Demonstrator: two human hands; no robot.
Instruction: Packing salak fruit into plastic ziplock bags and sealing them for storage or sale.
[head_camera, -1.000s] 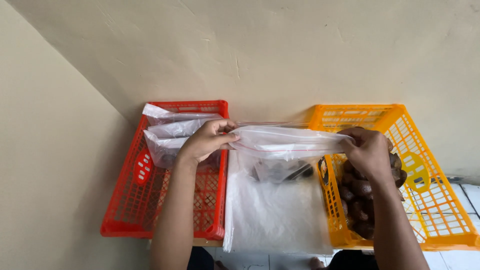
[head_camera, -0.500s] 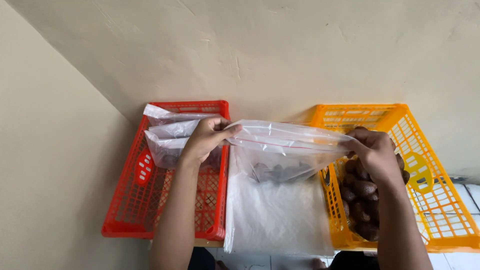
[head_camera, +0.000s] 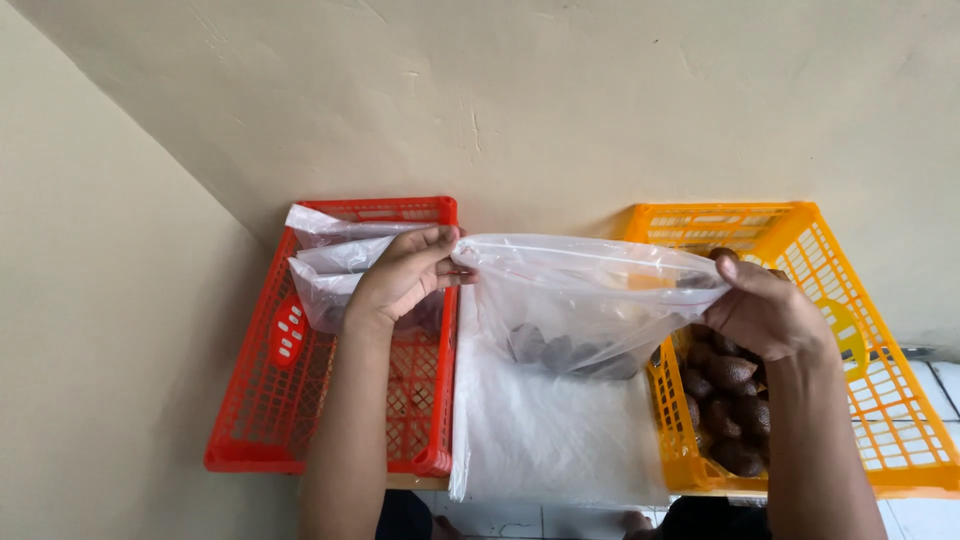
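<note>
Both hands are up at the mouth of the clear zip-top plastic bag (head_camera: 590, 300), which hangs between the two crates, above a flat stack of clear plastic bags (head_camera: 555, 435). The left hand (head_camera: 400, 280) has its fingers closed on the bag's left corner, thumb on top, pinching the film right over the near edge of the red slotted plastic crate (head_camera: 300, 400). The right hand (head_camera: 765, 315) grips the bag's right corner, fingers curled around the bunched rim, just over the orange slotted plastic crate (head_camera: 880, 400). So the bag is stretched taut from one set of fingertips to the other, its belly sagging below them.

Down in that belly sit several dark brown scaly fruits (head_camera: 565, 352), seen through the film. More of the same, the loose brown fruits (head_camera: 725, 410), are piled in the orange crate, right of the bag and under the right wrist. Left of the bag, behind the left hand, filled clear bags (head_camera: 335, 262) lie stacked in the red crate. An oval white-slotted handle plate (head_camera: 287, 333) shows on the red crate's wall.
</note>
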